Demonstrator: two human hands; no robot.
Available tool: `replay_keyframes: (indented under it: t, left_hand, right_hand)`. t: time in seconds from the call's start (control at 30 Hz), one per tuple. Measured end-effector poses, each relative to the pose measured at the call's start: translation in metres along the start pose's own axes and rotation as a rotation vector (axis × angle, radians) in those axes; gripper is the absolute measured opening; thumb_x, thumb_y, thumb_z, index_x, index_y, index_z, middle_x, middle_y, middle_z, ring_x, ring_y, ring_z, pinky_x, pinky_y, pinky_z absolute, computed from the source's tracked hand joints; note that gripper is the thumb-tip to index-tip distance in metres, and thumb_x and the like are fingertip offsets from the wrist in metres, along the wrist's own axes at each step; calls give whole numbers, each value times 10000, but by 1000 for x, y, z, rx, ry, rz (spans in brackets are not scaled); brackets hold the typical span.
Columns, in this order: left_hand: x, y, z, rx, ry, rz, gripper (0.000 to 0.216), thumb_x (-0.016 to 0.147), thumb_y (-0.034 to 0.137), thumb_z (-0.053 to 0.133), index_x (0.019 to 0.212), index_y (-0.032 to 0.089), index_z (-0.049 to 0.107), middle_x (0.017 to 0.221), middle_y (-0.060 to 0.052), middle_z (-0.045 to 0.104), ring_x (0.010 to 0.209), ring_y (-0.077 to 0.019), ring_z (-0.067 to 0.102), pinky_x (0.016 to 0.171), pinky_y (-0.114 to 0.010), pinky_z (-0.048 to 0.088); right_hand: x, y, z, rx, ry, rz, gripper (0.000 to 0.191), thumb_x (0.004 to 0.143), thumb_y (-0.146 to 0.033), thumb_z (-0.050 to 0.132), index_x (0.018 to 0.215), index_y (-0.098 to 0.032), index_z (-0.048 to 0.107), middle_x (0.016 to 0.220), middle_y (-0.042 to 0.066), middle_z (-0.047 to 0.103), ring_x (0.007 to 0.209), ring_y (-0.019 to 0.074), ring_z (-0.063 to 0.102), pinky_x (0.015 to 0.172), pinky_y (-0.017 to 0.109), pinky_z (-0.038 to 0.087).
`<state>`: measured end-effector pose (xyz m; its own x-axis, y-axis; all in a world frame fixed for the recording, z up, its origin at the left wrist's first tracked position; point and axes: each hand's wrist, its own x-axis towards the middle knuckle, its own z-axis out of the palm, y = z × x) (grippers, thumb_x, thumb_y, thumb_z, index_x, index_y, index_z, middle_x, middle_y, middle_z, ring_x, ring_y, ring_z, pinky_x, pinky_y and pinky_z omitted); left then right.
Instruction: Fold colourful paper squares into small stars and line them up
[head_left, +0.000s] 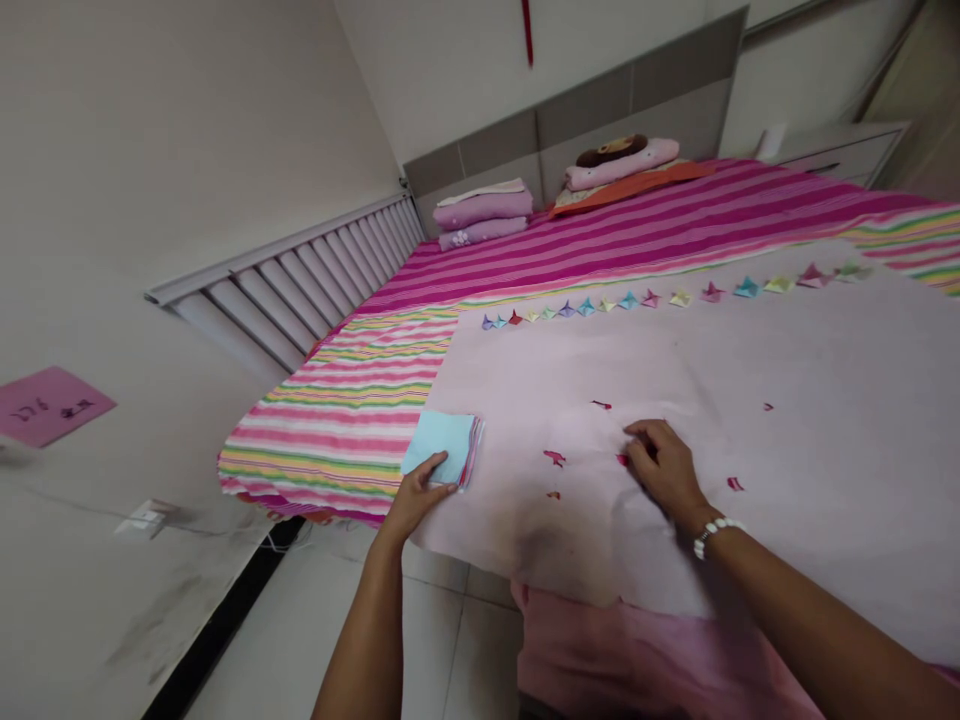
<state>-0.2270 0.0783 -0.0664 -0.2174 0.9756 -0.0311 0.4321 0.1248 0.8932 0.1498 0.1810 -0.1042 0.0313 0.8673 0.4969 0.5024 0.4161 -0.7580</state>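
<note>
- Bearings: clock read from my right hand (664,468), 12 pointing to the headboard (577,115).
- Right hand: palm down, fingers curled low over the pale sheet (847,430) on the bed. Thumb largely hidden; cannot tell whether the fingertips are together or pinching anything. A small red patch (622,460) shows just beside them, at 9 o'clock.
- Left hand (415,500): at 9 o'clock, on the near edge of a stack of paper squares (439,437). Visible fingers spread apart, touching the light blue top square; cannot tell whether the rest clamp it from below.
- Stack: at 9 o'clock, on the pale sheet's left edge. Red and white edges show under the blue.
- Done: a row of folded paper pieces (651,298) stands along the sheet's far side, from 10 o'clock round to between 1 and 2. Blue, red, yellow, green, purple and pink among them.
- Left: the squares look flat and unfolded; number not readable from the edge.
- Progress, my judgement: part-way. Many pieces set out, squares in reserve, no half-folded piece visible outside my hands.
- Other red marks (555,458) lie around 9, 10 and 2 o'clock; scraps or tears, cannot tell.
</note>
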Motion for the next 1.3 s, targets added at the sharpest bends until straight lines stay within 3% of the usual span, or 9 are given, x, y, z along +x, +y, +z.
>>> replay_keyframes:
  t: [0.27, 0.4, 0.57, 0.67, 0.77, 0.9, 1.07, 1.17, 1.3]
  left_hand:
    - [0, 2, -1, -97, 2, -13, 620, 616, 388, 770, 1190, 202, 627, 1348, -95, 561, 1280, -276, 471, 1091, -420, 335]
    - [0, 4, 0, -167, 52, -18, 382, 619, 401, 766, 934, 187, 735, 1265, -101, 629, 1237, -272, 513, 1073, -394, 337]
    - [3, 4, 3, -313, 258, -41, 309, 600, 430, 771, 716, 153, 698, 861, -61, 746, 877, -220, 657, 805, -307, 473]
    - [8, 9, 1, -442, 427, -39, 332, 597, 437, 769, 639, 146, 615, 527, 50, 601, 544, -108, 562, 561, -211, 419]
    - [14, 25, -7, -588, 585, -4, 343, 605, 401, 769, 595, 160, 525, 450, 109, 477, 433, -49, 439, 470, -164, 340]
    - [16, 61, -18, -798, 697, 44, 302, 665, 335, 738, 617, 172, 488, 470, 117, 474, 416, -39, 446, 463, -149, 364]
    - [8, 107, -11, -1025, 602, 17, 98, 803, 166, 602, 705, 159, 588, 595, 40, 622, 585, -72, 614, 630, -165, 496]
    - [-3, 124, 10, -1100, 477, -39, 199, 863, 93, 478, 751, 122, 640, 684, -41, 686, 695, -121, 669, 732, -234, 538]
    - [-17, 134, 44, -1137, 394, -55, 166, 854, 77, 510, 781, 112, 655, 764, -57, 703, 723, -120, 669, 722, -213, 535]
  right_hand:
    - [0, 0, 0, -1, 3, 9, 135, 729, -206, 487, 828, -192, 577, 752, 38, 568, 653, 199, 530, 639, 335, 436]
    - [0, 1, 0, 5, 0, 16, 134, 728, -214, 490, 827, -193, 578, 734, 29, 557, 634, 194, 517, 631, 330, 430]
    - [1, 1, 1, 17, -6, 29, 135, 719, -217, 488, 820, -195, 575, 750, 33, 562, 661, 202, 517, 646, 333, 420]
    - [1, 1, 2, 34, -12, 41, 144, 714, -226, 488, 824, -194, 575, 746, 32, 555, 663, 205, 516, 651, 335, 415]
    - [1, -1, 2, 60, -15, 57, 152, 703, -242, 493, 821, -194, 576, 751, 34, 555, 663, 208, 513, 659, 341, 410]
    - [2, -4, 1, 114, -14, 95, 153, 676, -262, 498, 793, -203, 578, 723, 27, 553, 656, 210, 507, 665, 346, 403]
    - [8, -12, -1, 209, -2, 173, 149, 641, -298, 526, 732, -203, 595, 662, 15, 559, 633, 208, 504, 655, 352, 396]
    - [14, -23, -5, 294, -20, 230, 159, 655, -352, 557, 637, -197, 580, 601, 15, 563, 584, 197, 502, 597, 340, 397]
    - [14, -53, -16, 444, -66, 280, 280, 714, -451, 575, 635, -183, 581, 549, 2, 547, 488, 159, 481, 504, 305, 393]
